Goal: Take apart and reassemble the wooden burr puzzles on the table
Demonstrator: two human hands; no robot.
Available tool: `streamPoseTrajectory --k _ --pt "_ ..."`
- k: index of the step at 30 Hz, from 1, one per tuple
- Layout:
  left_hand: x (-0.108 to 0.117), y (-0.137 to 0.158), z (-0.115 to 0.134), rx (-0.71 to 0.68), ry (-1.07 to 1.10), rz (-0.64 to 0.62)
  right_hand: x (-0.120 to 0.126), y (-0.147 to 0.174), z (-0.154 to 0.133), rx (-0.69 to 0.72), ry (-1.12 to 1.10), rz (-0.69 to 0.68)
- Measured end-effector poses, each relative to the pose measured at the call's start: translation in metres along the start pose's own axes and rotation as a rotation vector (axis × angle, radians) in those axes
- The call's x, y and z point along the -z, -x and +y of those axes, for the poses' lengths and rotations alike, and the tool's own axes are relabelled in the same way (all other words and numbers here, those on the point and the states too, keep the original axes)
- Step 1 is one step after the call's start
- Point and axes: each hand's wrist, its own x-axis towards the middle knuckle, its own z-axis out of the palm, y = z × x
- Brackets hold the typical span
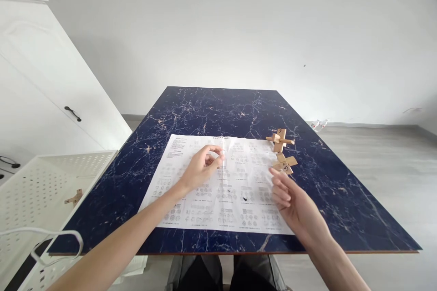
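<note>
A large printed sheet of paper (208, 213) with rows of small diagrams lies on the blue marbled table. Over its middle hovers my left hand (201, 168), fingers loosely curled, a small gap between thumb and forefinger and nothing visible in it. My right hand (295, 202) is above the sheet's right edge, its fingers bent and apart, seemingly holding nothing. Just beyond its fingertips sits a wooden interlocking puzzle (285, 163) with a dark mark, overlapping the paper's edge. Behind that stands a second wooden puzzle (280, 140), cross-shaped with a bar through it.
The dark blue table (218, 111) has its near edge at my lap. To the left, a white perforated basket (37, 182) holds another wooden piece (74, 198) and a white cable (51, 232). A white cabinet (44, 77) stands behind it. Small white-and-red objects (319, 125) are beyond the table's right side.
</note>
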Motion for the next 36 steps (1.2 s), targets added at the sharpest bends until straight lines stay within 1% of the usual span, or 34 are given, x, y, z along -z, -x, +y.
streamPoseTrajectory --k 2,5,7,10,13,15,17,19,21,26,30,32,34,36 --pt "0.000 0.001 0.000 0.001 -0.008 0.015 -0.008 0.013 0.007 -0.004 0.173 -0.027" --pt "0.000 0.001 -0.002 0.014 -0.031 0.014 -0.017 0.026 0.011 0.052 0.504 -0.199" --pt "0.000 0.000 -0.003 0.013 -0.049 0.001 -0.022 0.026 0.011 0.109 0.713 -0.295" --pt "0.001 -0.001 -0.003 0.001 -0.056 -0.008 -0.032 0.010 0.007 0.201 0.949 -0.365" --pt "0.002 -0.001 -0.001 -0.014 -0.049 -0.012 -0.045 -0.024 0.003 0.306 1.092 -0.421" --pt "0.003 -0.001 0.000 -0.015 -0.050 -0.016 -0.052 -0.051 0.001 0.347 1.131 -0.433" --pt "0.003 -0.001 0.001 -0.007 -0.050 -0.016 -0.054 -0.074 -0.001 0.350 1.118 -0.440" --pt "0.003 -0.001 0.000 0.003 -0.047 -0.012 -0.051 -0.091 -0.005 0.346 1.091 -0.454" --pt "0.003 -0.001 -0.002 0.006 -0.046 -0.010 -0.043 -0.100 -0.009 0.336 1.058 -0.466" --pt "0.002 -0.003 -0.005 0.008 -0.059 -0.033 -0.022 -0.107 -0.024 0.282 0.921 -0.490" --pt "0.001 -0.005 -0.003 -0.006 -0.088 -0.053 -0.019 -0.111 -0.025 0.264 0.877 -0.442" --pt "-0.001 -0.005 -0.003 -0.027 -0.109 -0.061 -0.022 -0.110 -0.020 0.294 0.920 -0.391" --pt "-0.002 -0.005 -0.004 -0.054 -0.137 -0.072 -0.025 -0.107 -0.014 0.352 1.012 -0.350" --pt "-0.004 -0.005 -0.006 -0.096 -0.191 -0.094 -0.028 -0.105 -0.009 0.430 1.117 -0.346"
